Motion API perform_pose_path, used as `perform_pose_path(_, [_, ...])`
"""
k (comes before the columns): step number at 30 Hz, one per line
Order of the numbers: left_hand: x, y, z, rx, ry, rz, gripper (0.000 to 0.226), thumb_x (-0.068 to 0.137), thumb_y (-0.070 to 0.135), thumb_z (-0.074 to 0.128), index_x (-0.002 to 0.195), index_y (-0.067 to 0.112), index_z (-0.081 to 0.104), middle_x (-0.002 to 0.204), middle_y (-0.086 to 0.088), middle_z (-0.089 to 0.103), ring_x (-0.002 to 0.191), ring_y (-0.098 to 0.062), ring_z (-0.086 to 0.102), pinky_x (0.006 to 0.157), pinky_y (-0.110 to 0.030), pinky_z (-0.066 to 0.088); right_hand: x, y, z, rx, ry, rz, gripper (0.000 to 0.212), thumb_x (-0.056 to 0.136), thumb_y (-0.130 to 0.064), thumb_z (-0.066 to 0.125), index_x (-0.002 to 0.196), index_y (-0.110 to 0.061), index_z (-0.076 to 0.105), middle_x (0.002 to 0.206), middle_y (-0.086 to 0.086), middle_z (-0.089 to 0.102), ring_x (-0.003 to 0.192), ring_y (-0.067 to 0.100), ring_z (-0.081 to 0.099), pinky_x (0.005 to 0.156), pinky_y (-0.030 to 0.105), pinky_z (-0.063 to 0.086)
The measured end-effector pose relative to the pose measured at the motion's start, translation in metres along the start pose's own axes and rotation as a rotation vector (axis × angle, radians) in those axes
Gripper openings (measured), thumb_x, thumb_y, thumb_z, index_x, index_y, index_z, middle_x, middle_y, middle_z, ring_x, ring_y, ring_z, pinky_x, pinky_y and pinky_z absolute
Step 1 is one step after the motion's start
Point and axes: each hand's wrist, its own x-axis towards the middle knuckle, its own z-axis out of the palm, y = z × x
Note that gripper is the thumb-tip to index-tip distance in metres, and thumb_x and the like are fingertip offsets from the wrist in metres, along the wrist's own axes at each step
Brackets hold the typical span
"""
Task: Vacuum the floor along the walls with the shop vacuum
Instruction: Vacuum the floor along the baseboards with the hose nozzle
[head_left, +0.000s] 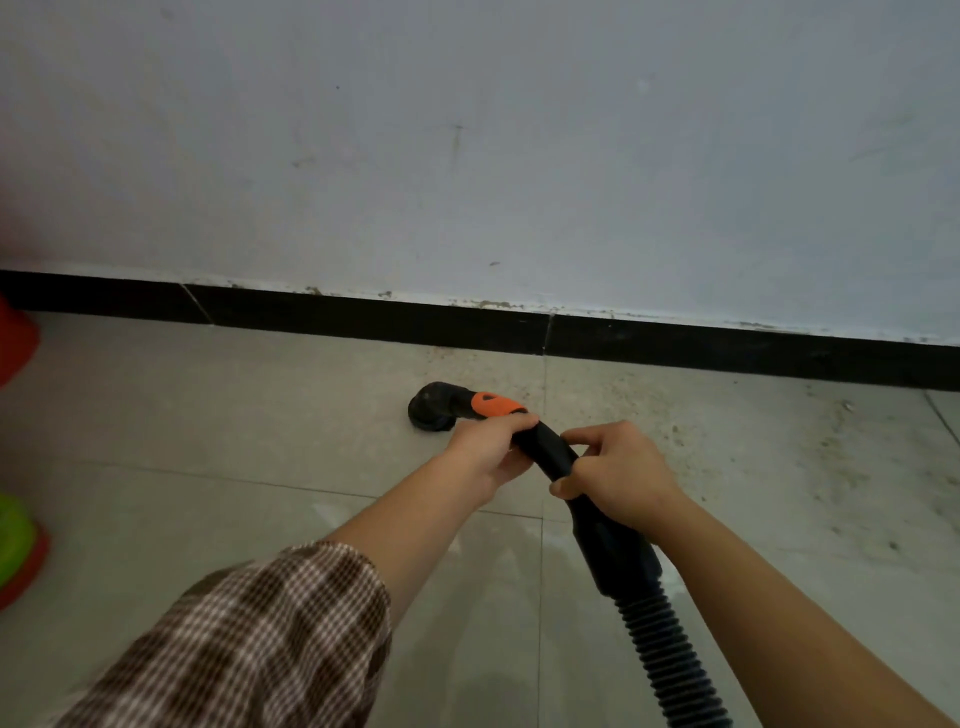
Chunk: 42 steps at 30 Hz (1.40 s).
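Note:
A black vacuum hose (667, 654) with a ribbed lower part runs up from the bottom right to a smooth curved handle tube. Its tip carries an orange collar (493, 404) and a round black nozzle (432, 410) that sits on the pale tiled floor (260, 415), a short way from the black baseboard (363, 317). My left hand (483, 452) grips the tube just behind the orange collar. My right hand (618, 473) grips the tube a little lower. Dust and grit (727, 426) speckle the tiles to the right of the nozzle.
A white scuffed wall (467, 156) rises above the baseboard. At the left edge stand a red object (15, 343) and a green and red object (18, 545), both cut off by the frame.

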Motion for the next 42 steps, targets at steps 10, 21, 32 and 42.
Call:
perform_pose_path(10, [-0.001,0.019,0.01,0.275,0.121,-0.036,0.044,0.088,0.013,0.07,0.125,0.005,0.048,0.11,-0.018,0.064,0.099,-0.03,0.066,0.083,-0.038,0.058,0.002,-0.017,-0.008,-0.002,-0.072,0.064,0.052,0.068,-0.017,0.082,0.118,-0.025,0.07,0.075,-0.004,0.07,0.07,0.016,0.069,0.075,0.037,0.061])
perform_pose_path(21, [0.019,-0.001,0.004,-0.109,0.191,0.02,0.022,0.081,0.02,0.078,0.085,0.015,0.057,0.084,-0.01,0.071,0.068,-0.018,0.072,0.057,-0.024,0.056,0.007,-0.02,-0.009,0.058,-0.042,0.12,0.028,0.071,-0.01,0.077,0.095,-0.025,0.073,0.08,0.005,0.072,0.074,0.021,0.069,0.069,0.033,0.059])
perform_pose_path(32, [0.029,0.006,-0.01,-0.122,0.173,0.123,0.015,0.079,0.017,0.08,0.079,0.011,0.065,0.084,-0.01,0.075,0.072,-0.019,0.074,0.072,-0.029,0.06,0.016,-0.034,0.001,0.072,-0.005,0.091,0.034,0.071,-0.009,0.079,0.104,-0.02,0.076,0.078,0.005,0.073,0.073,0.022,0.07,0.07,0.034,0.06])
perform_pose_path(42, [0.048,0.018,-0.027,-0.051,0.163,0.175,0.02,0.08,0.023,0.078,0.089,0.01,0.066,0.084,-0.008,0.075,0.071,-0.016,0.074,0.077,-0.031,0.06,0.03,-0.042,0.016,0.078,0.015,0.034,0.042,0.072,-0.013,0.08,0.112,-0.024,0.073,0.074,0.003,0.073,0.071,0.021,0.071,0.077,0.041,0.061])
